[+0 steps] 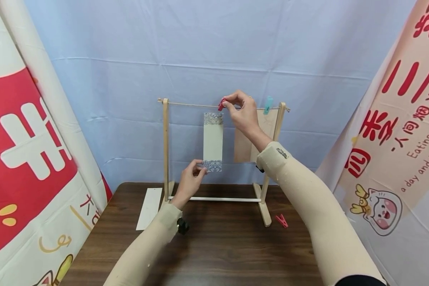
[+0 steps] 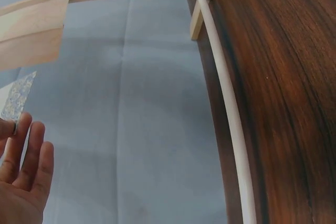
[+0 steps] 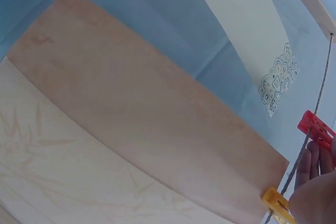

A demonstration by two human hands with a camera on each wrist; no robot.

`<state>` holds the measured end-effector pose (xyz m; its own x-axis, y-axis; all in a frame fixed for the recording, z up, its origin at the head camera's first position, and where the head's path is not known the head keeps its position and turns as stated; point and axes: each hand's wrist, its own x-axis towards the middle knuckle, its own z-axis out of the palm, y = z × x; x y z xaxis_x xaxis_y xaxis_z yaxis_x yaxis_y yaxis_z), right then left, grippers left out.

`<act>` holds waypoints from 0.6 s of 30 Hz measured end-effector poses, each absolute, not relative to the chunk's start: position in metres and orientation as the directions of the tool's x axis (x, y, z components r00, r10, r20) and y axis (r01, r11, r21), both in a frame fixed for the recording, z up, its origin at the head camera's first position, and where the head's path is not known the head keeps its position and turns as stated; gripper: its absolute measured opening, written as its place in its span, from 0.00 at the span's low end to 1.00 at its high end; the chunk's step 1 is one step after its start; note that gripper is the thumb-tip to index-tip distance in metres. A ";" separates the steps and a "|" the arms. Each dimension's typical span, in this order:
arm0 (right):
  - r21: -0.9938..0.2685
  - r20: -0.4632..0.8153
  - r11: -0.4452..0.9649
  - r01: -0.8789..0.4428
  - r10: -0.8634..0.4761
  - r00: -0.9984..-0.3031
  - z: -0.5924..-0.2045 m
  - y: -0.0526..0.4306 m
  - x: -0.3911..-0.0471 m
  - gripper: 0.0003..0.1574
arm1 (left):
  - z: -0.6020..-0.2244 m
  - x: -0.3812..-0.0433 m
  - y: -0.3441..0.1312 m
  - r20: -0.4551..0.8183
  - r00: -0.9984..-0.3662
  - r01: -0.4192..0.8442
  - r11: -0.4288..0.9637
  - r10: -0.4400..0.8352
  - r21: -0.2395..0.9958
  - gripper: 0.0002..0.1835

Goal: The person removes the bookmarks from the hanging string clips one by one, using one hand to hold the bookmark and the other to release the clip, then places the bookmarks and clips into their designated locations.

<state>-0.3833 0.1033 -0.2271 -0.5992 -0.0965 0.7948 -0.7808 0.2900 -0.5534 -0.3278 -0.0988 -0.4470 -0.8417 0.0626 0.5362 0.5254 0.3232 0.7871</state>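
Observation:
A pale paper strip with blue lace patterns at both ends (image 1: 213,143) hangs upright just below the string (image 1: 193,105). My left hand (image 1: 190,179) pinches its lower left corner between thumb and finger; the other fingers are spread in the left wrist view. Up at the string, my right hand (image 1: 244,111) pinches a red clothespin (image 1: 221,104) by its handles. The clothespin's front end overlaps the string in the right wrist view, and the strip's patterned top edge (image 3: 279,80) is a little apart from it.
Brown paper (image 3: 147,98) and a cream sheet hang on the right, with a yellow clip (image 3: 277,203) and a teal clip (image 1: 268,105) on the string. The wooden stand (image 1: 166,151) rests on the dark table (image 1: 221,254). A white strip (image 1: 150,208) and another red clothespin (image 1: 281,221) lie there.

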 end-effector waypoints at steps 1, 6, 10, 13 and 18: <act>-0.552 0.797 0.286 -0.784 -0.096 -0.596 -0.227 0.103 -0.383 0.05 | -0.448 -0.327 -0.100 0.537 -0.841 0.527 0.319 0.063 0.788 0.13; -0.552 0.801 0.268 -0.789 -0.090 -0.591 -0.228 0.103 -0.381 0.05 | -0.450 -0.325 -0.102 0.527 -0.848 0.517 0.324 0.063 0.792 0.14; -0.543 0.807 0.271 -0.795 -0.095 -0.584 -0.229 0.104 -0.379 0.06 | -0.451 -0.325 -0.104 0.508 -0.859 0.496 0.331 0.055 0.803 0.14; -0.538 0.810 0.269 -0.798 -0.097 -0.579 -0.229 0.104 -0.379 0.06 | -0.453 -0.325 -0.105 0.503 -0.863 0.489 0.332 0.047 0.807 0.14; -0.541 0.812 0.263 -0.799 -0.085 -0.577 -0.230 0.103 -0.378 0.07 | -0.454 -0.324 -0.106 0.498 -0.866 0.481 0.345 0.043 0.806 0.14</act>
<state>-0.3782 0.1032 -0.2304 -0.5775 -0.0845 0.8120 -0.7990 0.2629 -0.5408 -0.3237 -0.1058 -0.4535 -0.8659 0.0433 0.4984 0.4811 0.3453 0.8058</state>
